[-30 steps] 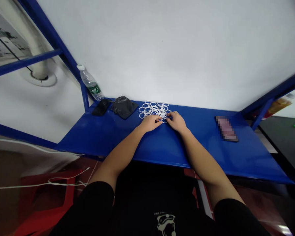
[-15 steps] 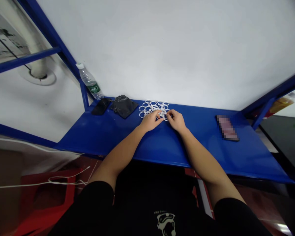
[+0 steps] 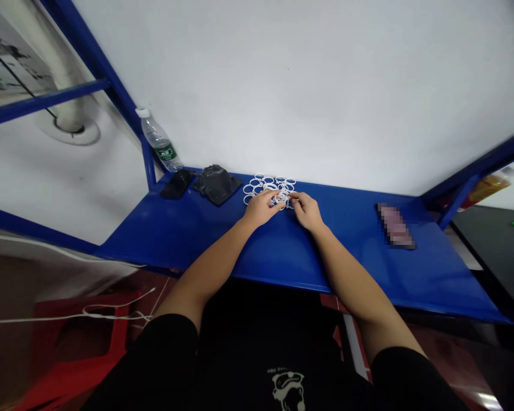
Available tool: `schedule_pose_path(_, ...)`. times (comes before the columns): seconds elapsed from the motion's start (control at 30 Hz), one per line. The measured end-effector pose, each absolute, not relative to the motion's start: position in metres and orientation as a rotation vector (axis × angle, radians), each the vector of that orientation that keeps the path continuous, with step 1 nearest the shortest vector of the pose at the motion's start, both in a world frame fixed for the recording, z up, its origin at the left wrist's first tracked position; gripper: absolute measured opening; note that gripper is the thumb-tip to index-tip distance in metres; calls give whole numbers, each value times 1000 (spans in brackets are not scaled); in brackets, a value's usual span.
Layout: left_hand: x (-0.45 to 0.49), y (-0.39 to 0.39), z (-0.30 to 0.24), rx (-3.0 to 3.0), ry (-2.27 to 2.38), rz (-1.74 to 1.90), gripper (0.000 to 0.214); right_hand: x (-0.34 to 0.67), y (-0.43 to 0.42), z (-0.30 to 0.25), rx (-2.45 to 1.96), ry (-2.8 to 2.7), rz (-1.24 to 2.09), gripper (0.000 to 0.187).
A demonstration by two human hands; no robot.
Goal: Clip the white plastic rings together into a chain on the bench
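Thin white rings [image 3: 254, 189], several of them, lie in a flat cluster on the blue tabletop [image 3: 197, 234] near the wall. Small knobs show where some rings meet. My left hand [image 3: 261, 209] bends over the near side of the cluster, its thumb and fingers curled around white rings. At the right edge of the cluster, my right hand [image 3: 307, 210] pinches a white ring between thumb and fingertips. The fingers partly cover the rings beneath them, so their exact joins cannot be made out.
Left of the rings lie a dark drawstring pouch [image 3: 217, 184] and a black flat object [image 3: 177, 184]. A clear water bottle [image 3: 159, 141] leans by the blue frame. A phone with a blurred screen [image 3: 395, 226] lies at right. A red stool [image 3: 79, 342] stands below left.
My right fingers have shifted slightly and the ring they pinch is turned, its loop less visible than before. My left hand stays nearly in place. The view has tilted a little.
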State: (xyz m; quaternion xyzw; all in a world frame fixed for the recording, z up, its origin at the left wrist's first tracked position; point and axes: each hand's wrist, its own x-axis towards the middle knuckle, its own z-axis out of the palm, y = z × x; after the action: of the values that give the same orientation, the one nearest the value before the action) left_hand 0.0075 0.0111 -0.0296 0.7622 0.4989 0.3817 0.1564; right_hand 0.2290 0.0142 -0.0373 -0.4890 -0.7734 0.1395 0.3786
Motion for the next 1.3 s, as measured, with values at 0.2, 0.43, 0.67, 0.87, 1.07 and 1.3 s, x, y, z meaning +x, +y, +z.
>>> schedule_pose_path(0.2, 7, 11, -31, 2197, 1362, 1155, 44, 230, 16, -39, -1277, -2024, 347, 31)
schedule_pose_path(0.43, 7, 9, -30, 2183, 1277, 1093, 40, 227, 11, -33, -1255, -1989, 350, 32)
schedule_pose_path(0.67, 10, 6, -27, 2278, 1290, 1122, 28, 225, 5, -29, -1256, -2015, 320, 30)
schedule_pose_path(0.87, 12, 9, -31, 2299, 1182, 1188, 21, 226, 4, -29, -1230, -2085, 290, 27)
schedule_pose_path(1.07, 12, 13, -41, 2189, 1058, 1285, 11, 226, 4, -33, -1037, -2134, 245, 25)
schedule_pose_path(1.3, 13, 15, -41, 2105, 1065, 1193, 11, 225, 4, -34, -1019, -2145, 253, 23)
